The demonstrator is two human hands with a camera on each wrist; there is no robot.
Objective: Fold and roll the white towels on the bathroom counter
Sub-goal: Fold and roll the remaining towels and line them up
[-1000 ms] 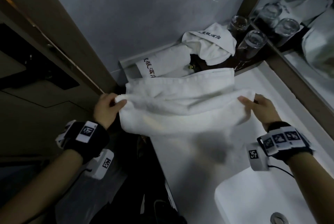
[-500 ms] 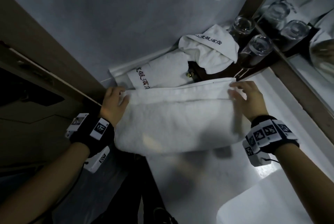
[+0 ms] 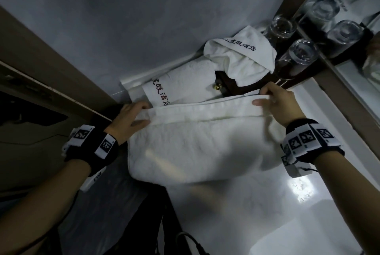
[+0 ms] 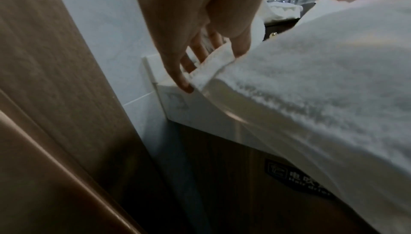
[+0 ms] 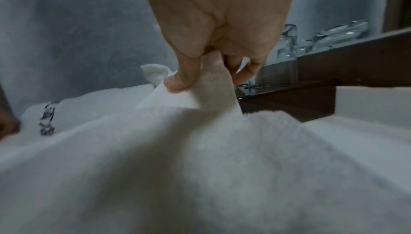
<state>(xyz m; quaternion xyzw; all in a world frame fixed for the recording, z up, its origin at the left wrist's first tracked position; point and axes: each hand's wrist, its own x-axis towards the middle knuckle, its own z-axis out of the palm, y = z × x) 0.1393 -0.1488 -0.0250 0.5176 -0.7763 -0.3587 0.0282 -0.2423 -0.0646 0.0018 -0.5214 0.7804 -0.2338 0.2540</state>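
Note:
A white towel [image 3: 197,143] lies folded over on the white counter [image 3: 257,203], its near part hanging past the counter's left front edge. My left hand [image 3: 131,119] pinches its far left corner [image 4: 213,61] between thumb and fingers. At the far right corner [image 5: 209,90], my right hand [image 3: 275,100] pinches the hem. Behind it lies a rolled towel [image 3: 181,86] with red lettering, and a crumpled towel [image 3: 242,57] with black lettering sits on a dark wooden box [image 3: 224,86].
Upturned glasses [image 3: 302,51] stand on a dark tray at the back right beside the mirror [image 3: 359,28]. A grey wall rises behind the counter. A wooden door frame [image 4: 55,97] stands close on the left. The sink basin [image 3: 329,240] lies near right.
Both hands have carried the towel's near edge up and away to the far edge, doubling it over. The hands now sit at the far corners.

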